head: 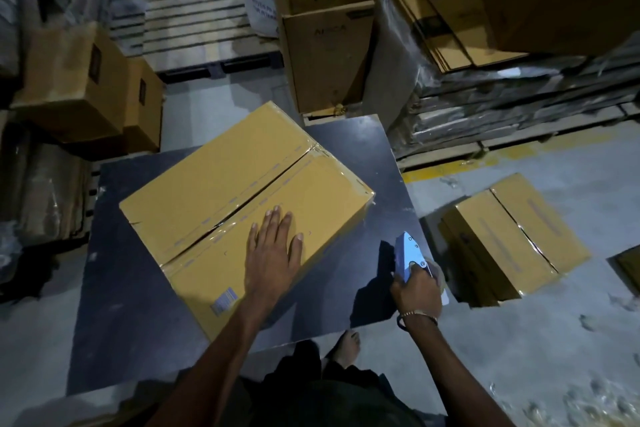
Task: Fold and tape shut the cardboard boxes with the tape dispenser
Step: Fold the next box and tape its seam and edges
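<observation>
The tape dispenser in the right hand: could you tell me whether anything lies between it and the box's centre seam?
Nothing visible blocks it. The tape dispenser is held by the right hand off the box; the left hand presses flat beside the seam, not on it.

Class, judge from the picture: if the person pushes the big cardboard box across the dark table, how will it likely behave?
The box probably slides rather than tips: it lies broad and low on the flat table. Its top looks fairly stiff, since the left hand rests flat on it without visible sagging. Its weight cannot be told.
</observation>
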The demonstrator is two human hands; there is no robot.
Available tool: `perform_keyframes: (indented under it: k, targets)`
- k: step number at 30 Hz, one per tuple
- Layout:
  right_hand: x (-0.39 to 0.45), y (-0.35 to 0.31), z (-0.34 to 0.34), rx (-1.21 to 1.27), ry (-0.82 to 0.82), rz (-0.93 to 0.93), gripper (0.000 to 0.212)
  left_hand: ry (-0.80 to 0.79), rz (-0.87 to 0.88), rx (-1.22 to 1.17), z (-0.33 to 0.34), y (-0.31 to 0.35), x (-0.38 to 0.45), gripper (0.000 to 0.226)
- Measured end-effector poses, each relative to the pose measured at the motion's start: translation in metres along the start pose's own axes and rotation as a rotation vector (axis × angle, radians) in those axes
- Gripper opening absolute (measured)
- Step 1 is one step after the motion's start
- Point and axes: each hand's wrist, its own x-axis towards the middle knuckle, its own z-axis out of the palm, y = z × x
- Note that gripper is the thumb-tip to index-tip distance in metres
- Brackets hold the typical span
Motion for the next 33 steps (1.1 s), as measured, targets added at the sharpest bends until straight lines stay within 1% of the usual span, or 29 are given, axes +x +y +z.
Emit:
perform_keyframes:
  k: [2, 4, 6, 8, 9, 11, 13, 14, 15, 17, 19, 22, 25, 28, 30, 33]
  targets:
    - [-0.009, -0.013, -0.018, 0.032, 0.056, -0.093, 0.031, -0.006, -0.004, -0.018, 0.0, 0.0, 0.002, 0.059]
    - [-0.017, -0.029, -0.033, 0.054, 0.111, -0.242, 0.024, -0.012, -0.027, -0.06, 0.001, -0.002, 0.002, 0.06]
    - [-0.026, -0.048, -0.044, 0.086, 0.134, -0.409, 0.021, -0.035, -0.069, -0.188, 0.0, -0.001, 0.005, 0.057]
    - [-0.037, -0.071, -0.052, 0.113, 0.12, -0.577, 0.021, -0.048, -0.15, -0.405, -0.008, 0.002, 0.012, 0.049]
    - [-0.043, -0.083, -0.055, 0.127, 0.102, -0.652, 0.021, -0.044, -0.207, -0.551, -0.016, 0.005, 0.017, 0.045]
    - [-0.052, -0.108, -0.058, 0.143, 0.036, -0.781, 0.019, -0.03, -0.343, -0.915, -0.039, 0.013, 0.026, 0.039]
    - [-0.063, -0.132, -0.057, 0.153, -0.046, -0.892, 0.018, -0.079, -0.486, -1.25, -0.069, 0.014, 0.032, 0.036]
    - [-0.068, -0.144, -0.055, 0.156, -0.095, -0.941, 0.019, -0.12, -0.552, -1.38, -0.082, 0.009, 0.034, 0.036]
    - [-0.073, -0.155, -0.051, 0.157, -0.152, -0.979, 0.023, -0.164, -0.603, -1.486, -0.093, 0.0, 0.035, 0.037]
    - [-0.08, -0.175, -0.041, 0.131, -0.245, -1.021, 0.031, -0.234, -0.635, -1.616, -0.112, -0.023, 0.036, 0.04]
    - [-0.087, -0.193, -0.029, 0.096, -0.296, -1.041, 0.036, -0.287, -0.644, -1.666, -0.124, -0.049, 0.034, 0.045]
    - [-0.098, -0.216, -0.011, 0.091, -0.384, -1.036, 0.035, -0.335, -0.688, -1.704, -0.135, -0.088, 0.031, 0.034]
    - [-0.11, -0.24, 0.006, 0.094, -0.49, -1.002, 0.03, -0.339, -0.77, -1.688, -0.145, -0.128, 0.031, 0.026]
    - [-0.125, -0.267, 0.02, 0.115, -0.616, -0.949, 0.034, -0.33, -0.832, -1.597, -0.156, -0.166, 0.034, 0.017]
    - [-0.138, -0.285, 0.031, 0.15, -0.717, -0.868, 0.037, -0.295, -0.874, -1.489, -0.164, -0.189, 0.037, 0.012]
    - [-0.168, -0.313, 0.052, 0.215, -0.854, -0.703, 0.042, -0.242, -0.952, -1.352, -0.173, -0.227, 0.047, 0.011]
